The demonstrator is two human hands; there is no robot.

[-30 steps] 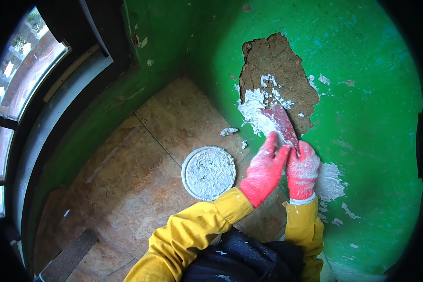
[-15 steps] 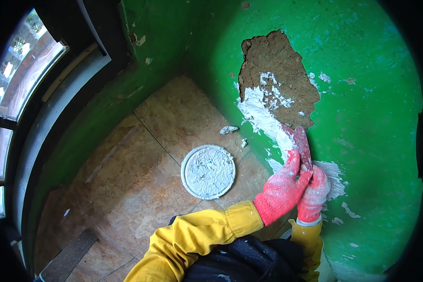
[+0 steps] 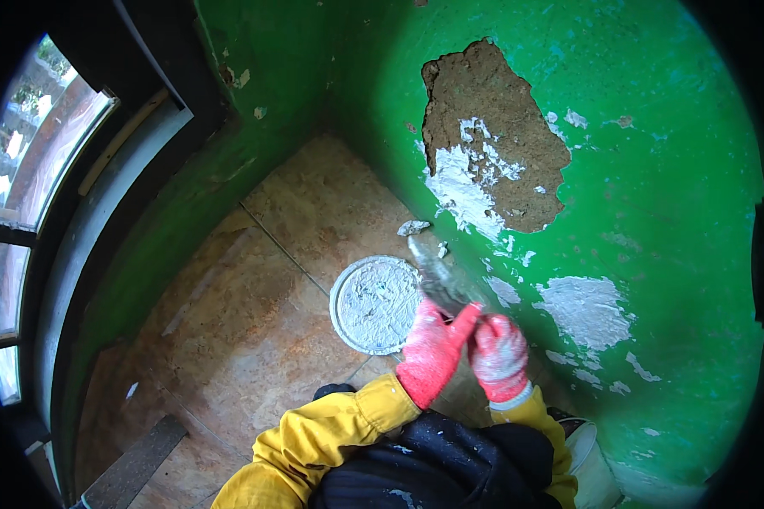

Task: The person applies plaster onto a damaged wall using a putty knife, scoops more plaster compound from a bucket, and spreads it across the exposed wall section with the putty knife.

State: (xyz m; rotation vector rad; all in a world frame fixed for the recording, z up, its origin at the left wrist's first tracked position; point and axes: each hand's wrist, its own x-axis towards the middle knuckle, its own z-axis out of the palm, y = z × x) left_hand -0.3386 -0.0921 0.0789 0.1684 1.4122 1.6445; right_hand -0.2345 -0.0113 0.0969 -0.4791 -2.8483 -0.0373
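Both gloved hands are at a putty knife (image 3: 440, 278), its blade blurred by motion and pointing away from me. My left hand (image 3: 426, 360), in a pink work glove, grips near the blade's base. Closed beside it, my right hand (image 3: 498, 360) wraps the handle end, which is hidden. Just left of the blade, a round white tub or lid (image 3: 338, 318) on the floor bears rough white filler (image 3: 380, 297). On the green wall (image 3: 654, 254), a brown bare patch (image 3: 505, 102) has white filler (image 3: 463, 191) smeared over its lower left.
Filler lumps (image 3: 413, 227) lie on the tiled floor (image 3: 255, 280) by the wall's foot. More white patches (image 3: 584, 310) mark the wall. A dark board (image 3: 136, 462) lies lower left, below a window (image 3: 38, 136). A whitish bucket (image 3: 590, 467) stands near my right arm.
Both hands and the putty knife have come away from the wall, moving left and slightly down toward the tub. A band of filler below the brown patch has come off, leaving green wall showing.
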